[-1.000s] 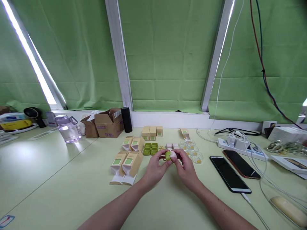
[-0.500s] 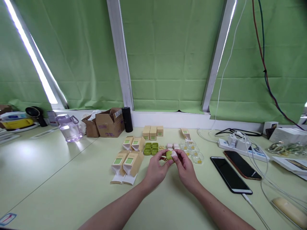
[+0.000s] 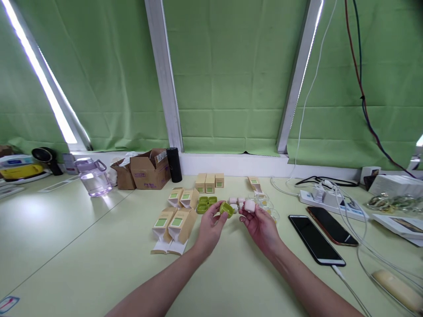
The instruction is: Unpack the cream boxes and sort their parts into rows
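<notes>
My left hand (image 3: 210, 226) grips a small green cup (image 3: 226, 210) between thumb and fingers, its hollow side tilted toward me. To the right, my right hand (image 3: 262, 226) holds a pale pink-white block (image 3: 250, 205) at its fingertips, apart from the cup. Behind the left hand several green cups (image 3: 202, 208) stand grouped on the table. More pale blocks (image 3: 233, 200) lie behind and between the hands. Clear plastic pieces with yellow spots (image 3: 274, 215) are partly hidden behind my right hand.
Open kraft boxes (image 3: 183, 224) stand left of my hands, with closed ones (image 3: 209, 182) farther back. Two phones (image 3: 316, 240) and a power strip (image 3: 333, 204) with white cables lie right. A jug (image 3: 94, 176), a carton (image 3: 150, 169) and a black cylinder (image 3: 174, 165) stand back left.
My hands have moved apart. The green cup and the pale block, together between both hands before, are now separate, the cup in my left hand and the block in my right.
</notes>
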### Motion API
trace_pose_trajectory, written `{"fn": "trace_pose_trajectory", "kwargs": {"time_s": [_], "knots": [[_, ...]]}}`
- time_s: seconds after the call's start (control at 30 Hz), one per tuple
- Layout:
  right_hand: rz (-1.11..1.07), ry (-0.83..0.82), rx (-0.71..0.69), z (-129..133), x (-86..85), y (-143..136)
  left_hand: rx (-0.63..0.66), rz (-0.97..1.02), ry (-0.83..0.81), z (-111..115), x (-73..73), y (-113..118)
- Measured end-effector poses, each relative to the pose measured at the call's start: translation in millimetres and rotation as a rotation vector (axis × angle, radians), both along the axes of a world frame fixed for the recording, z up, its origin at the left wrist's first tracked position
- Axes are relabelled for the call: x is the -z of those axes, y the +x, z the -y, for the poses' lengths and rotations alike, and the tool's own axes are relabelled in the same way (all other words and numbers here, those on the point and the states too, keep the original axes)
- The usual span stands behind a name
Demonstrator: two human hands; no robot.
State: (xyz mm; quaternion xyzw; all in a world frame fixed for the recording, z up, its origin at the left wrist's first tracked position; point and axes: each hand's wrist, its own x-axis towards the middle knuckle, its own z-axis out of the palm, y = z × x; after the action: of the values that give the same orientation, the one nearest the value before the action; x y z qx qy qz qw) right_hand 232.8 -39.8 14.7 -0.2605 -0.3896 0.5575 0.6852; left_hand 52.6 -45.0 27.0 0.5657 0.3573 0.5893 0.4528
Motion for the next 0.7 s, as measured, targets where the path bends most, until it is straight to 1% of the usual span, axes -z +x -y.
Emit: {"fn": "trace_pose_trajectory", "kwargs": {"time_s": [0.1,0.23,0.47,0.57,0.7], "knots": [[-0.021,-0.007,-0.034,-0.1,2.7,-0.1,0.014,0.042,-0.020,1.8,-2.3,-0.9],[-0.063,-0.045,-0.068,1.4,3.2,0.2,-0.006,0.072,-0.012,0.6,-2.2,-3.3],[-0.128,-0.108,-0.131,8.1,-7.2,-0.4,-0.006,0.097,-0.025,1.4,-2.7,-3.5],[-0.104,-0.115,-0.112,11.0,-12.2,-0.5,-0.006,0.108,-0.022,1.9,-3.2,-2.9],[-0.047,-0.101,-0.048,13.7,-15.3,-1.0,-0.012,0.100,-0.019,1.7,-3.1,-3.1]]}}
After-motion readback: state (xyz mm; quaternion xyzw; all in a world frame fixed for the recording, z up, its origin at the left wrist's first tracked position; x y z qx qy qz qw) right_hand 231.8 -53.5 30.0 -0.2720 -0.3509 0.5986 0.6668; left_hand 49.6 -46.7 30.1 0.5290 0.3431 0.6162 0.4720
